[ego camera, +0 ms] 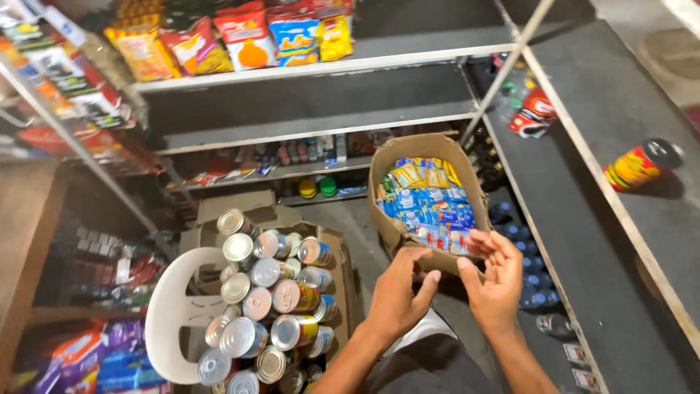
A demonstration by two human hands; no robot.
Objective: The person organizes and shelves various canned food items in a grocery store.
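While both hands hover with fingers loosely spread and gripping nothing, the left hand and right hand sit just below the cardboard box, right fingertips at its near edge. Contents: blue and yellow packets. Left of the fingers: flattened carton heaped with tin cans.

Left hand, right hand open
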